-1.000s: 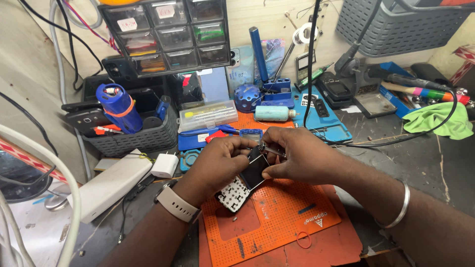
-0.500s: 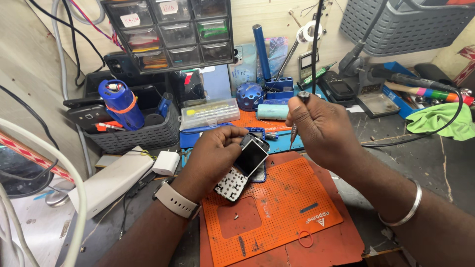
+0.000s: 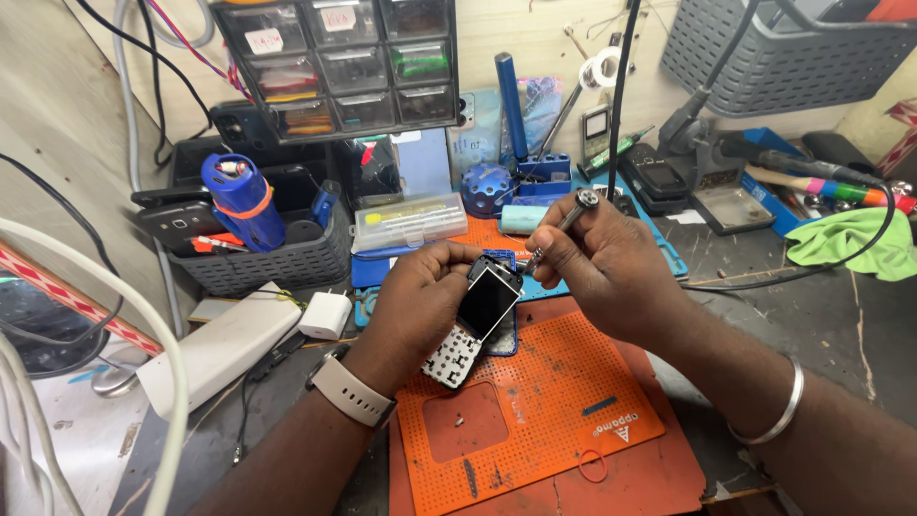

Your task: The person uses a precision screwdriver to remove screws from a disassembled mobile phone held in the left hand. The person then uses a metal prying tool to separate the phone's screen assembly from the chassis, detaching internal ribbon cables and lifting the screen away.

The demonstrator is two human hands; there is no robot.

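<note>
My left hand (image 3: pixel 413 306) grips a small keypad phone (image 3: pixel 475 320) with a dark screen and white keys, tilted above the orange work mat (image 3: pixel 535 420). My right hand (image 3: pixel 602 263) holds a thin metal screwdriver (image 3: pixel 562 225), its tip down at the phone's top edge. A pale watch sits on my left wrist and a metal bangle on my right.
Behind stand a drawer cabinet (image 3: pixel 334 67), a dark basket (image 3: pixel 258 258) with a blue torch (image 3: pixel 244 201), a clear screw box (image 3: pixel 409 222) and a blue tool stand (image 3: pixel 540 172). A white charger (image 3: pixel 325 315) lies left; a green cloth (image 3: pixel 850 244) and grey basket (image 3: pixel 783 48) lie right.
Both hands were on the phone a second ago. My right hand then lifted away with the screwdriver and has now brought its tip back to the phone's top edge.
</note>
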